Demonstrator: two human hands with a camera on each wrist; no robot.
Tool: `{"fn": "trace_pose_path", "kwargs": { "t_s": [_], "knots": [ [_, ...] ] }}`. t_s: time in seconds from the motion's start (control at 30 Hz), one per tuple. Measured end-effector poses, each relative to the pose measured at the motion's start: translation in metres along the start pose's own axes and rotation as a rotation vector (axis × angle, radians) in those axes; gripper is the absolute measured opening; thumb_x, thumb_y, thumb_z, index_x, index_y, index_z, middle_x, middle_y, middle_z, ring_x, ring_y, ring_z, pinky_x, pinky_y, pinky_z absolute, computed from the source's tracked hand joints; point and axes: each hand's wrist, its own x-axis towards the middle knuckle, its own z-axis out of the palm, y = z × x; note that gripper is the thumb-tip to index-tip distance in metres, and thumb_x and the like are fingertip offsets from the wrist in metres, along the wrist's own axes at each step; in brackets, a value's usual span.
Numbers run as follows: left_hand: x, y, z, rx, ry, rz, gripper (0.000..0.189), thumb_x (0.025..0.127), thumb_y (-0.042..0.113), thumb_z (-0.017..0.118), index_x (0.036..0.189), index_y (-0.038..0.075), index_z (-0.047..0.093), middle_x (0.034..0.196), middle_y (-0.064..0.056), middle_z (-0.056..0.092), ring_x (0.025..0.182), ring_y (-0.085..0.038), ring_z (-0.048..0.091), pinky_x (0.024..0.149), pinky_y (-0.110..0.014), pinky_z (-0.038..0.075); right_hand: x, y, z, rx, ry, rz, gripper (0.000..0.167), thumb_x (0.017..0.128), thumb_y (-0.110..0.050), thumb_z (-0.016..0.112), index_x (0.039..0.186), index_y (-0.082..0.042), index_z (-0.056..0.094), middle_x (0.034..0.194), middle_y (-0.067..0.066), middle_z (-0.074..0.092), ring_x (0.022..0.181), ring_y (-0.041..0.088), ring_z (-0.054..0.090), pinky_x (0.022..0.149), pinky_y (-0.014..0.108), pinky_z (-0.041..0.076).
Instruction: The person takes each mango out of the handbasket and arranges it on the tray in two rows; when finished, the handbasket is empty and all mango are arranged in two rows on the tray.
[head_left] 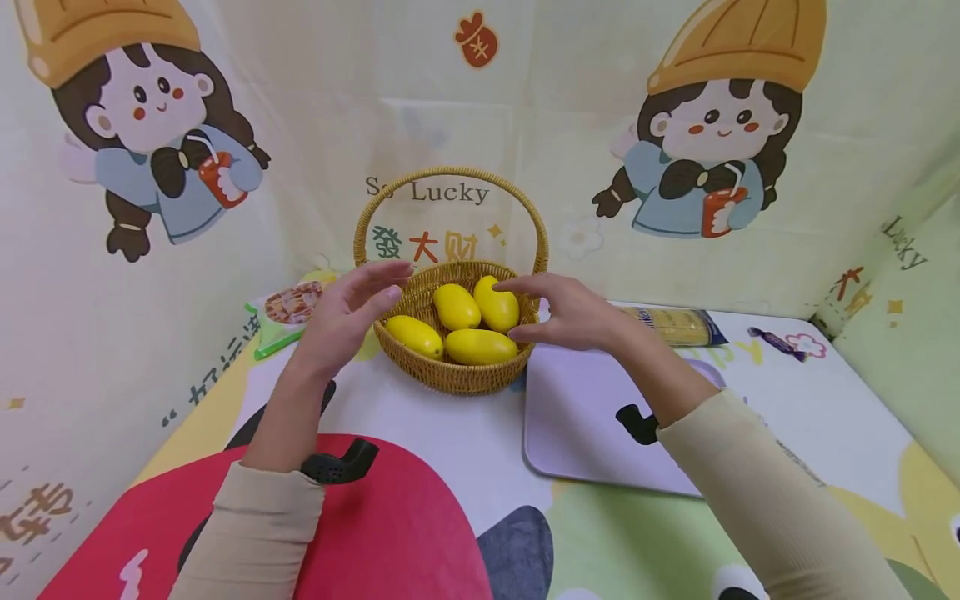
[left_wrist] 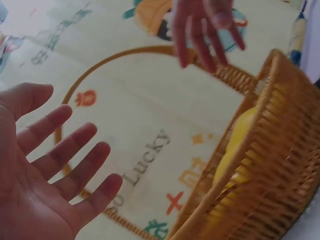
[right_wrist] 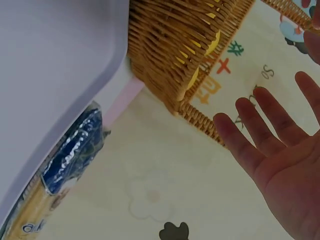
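Note:
A wicker basket (head_left: 457,379) with a tall arched handle stands at the back of the table. Several yellow mangoes (head_left: 480,347) lie in it. My left hand (head_left: 351,312) is at the basket's left side, fingers spread and holding nothing; in the left wrist view its open palm (left_wrist: 35,170) shows before the handle. On the other side, my right hand (head_left: 566,312) hovers by the basket's right rim, with its fingertips overlapping the mangoes in the head view. Nothing is in its grasp, and the right wrist view shows its fingers (right_wrist: 270,120) apart.
A lilac tray (head_left: 585,417) lies right of the basket, partly under my right forearm. Behind it is a pack of pasta (head_left: 678,327), with a small purple-wrapped candy (head_left: 780,343) farther right. A green-edged snack bag (head_left: 288,312) lies left of the basket. Printed cloth walls surround the table.

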Motion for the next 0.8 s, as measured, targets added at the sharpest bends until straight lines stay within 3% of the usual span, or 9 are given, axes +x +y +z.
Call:
{"fn": "trace_pose_path", "kwargs": {
  "t_s": [0.1, 0.2, 0.33, 0.57, 0.73, 0.8],
  "knots": [
    [-0.003, -0.002, -0.018, -0.065, 0.055, 0.035, 0.040, 0.106, 0.018, 0.056, 0.144, 0.005, 0.058, 0.134, -0.004, 0.066, 0.126, -0.018, 0.060, 0.104, -0.021, 0.052, 0.007, -0.004, 0.002, 0.031, -0.046, 0.027, 0.064, 0.090, -0.027, 0.077, 0.150, -0.027, 0.055, 0.154, 0.005, 0.054, 0.137, 0.031, 0.051, 0.113, 0.055, 0.046],
    [-0.007, -0.004, -0.034, -0.139, 0.105, 0.052, 0.038, 0.105, 0.018, 0.059, 0.141, 0.005, 0.060, 0.126, -0.001, 0.069, 0.119, -0.018, 0.065, 0.097, -0.020, 0.056, 0.013, -0.005, 0.006, 0.060, -0.088, 0.056, 0.063, 0.090, -0.025, 0.077, 0.149, -0.028, 0.056, 0.155, 0.008, 0.052, 0.142, 0.033, 0.047, 0.116, 0.056, 0.044],
    [-0.011, -0.014, -0.050, -0.265, 0.170, 0.006, 0.036, 0.104, 0.019, 0.062, 0.136, 0.004, 0.062, 0.118, -0.002, 0.072, 0.111, -0.016, 0.069, 0.095, -0.022, 0.058, 0.022, -0.006, 0.011, 0.078, -0.126, 0.069, 0.060, 0.089, -0.022, 0.077, 0.146, -0.027, 0.059, 0.153, 0.010, 0.055, 0.139, 0.034, 0.050, 0.113, 0.055, 0.047],
    [-0.012, -0.048, -0.057, -0.434, 0.253, -0.191, 0.033, 0.101, 0.023, 0.067, 0.131, 0.009, 0.064, 0.111, 0.001, 0.071, 0.105, -0.013, 0.069, 0.090, -0.025, 0.061, 0.035, -0.007, 0.021, 0.049, -0.240, 0.130, 0.057, 0.090, -0.021, 0.075, 0.145, -0.025, 0.060, 0.148, 0.011, 0.058, 0.134, 0.032, 0.052, 0.108, 0.051, 0.050],
    [-0.011, -0.066, -0.056, -0.390, 0.235, -0.329, 0.033, 0.100, 0.024, 0.069, 0.131, 0.019, 0.060, 0.119, 0.003, 0.063, 0.107, -0.012, 0.067, 0.088, -0.027, 0.062, 0.044, -0.006, 0.028, 0.000, -0.289, 0.116, 0.058, 0.090, -0.021, 0.075, 0.145, -0.026, 0.060, 0.143, 0.011, 0.059, 0.129, 0.030, 0.052, 0.107, 0.049, 0.049],
    [-0.012, -0.071, -0.053, -0.357, 0.209, -0.377, 0.041, 0.100, 0.024, 0.069, 0.139, 0.019, 0.055, 0.124, 0.002, 0.058, 0.112, -0.013, 0.064, 0.090, -0.030, 0.062, 0.048, -0.006, 0.030, -0.012, -0.291, 0.114, 0.057, 0.089, -0.021, 0.075, 0.145, -0.026, 0.061, 0.141, 0.010, 0.060, 0.127, 0.030, 0.053, 0.106, 0.048, 0.050]
  ]
}}
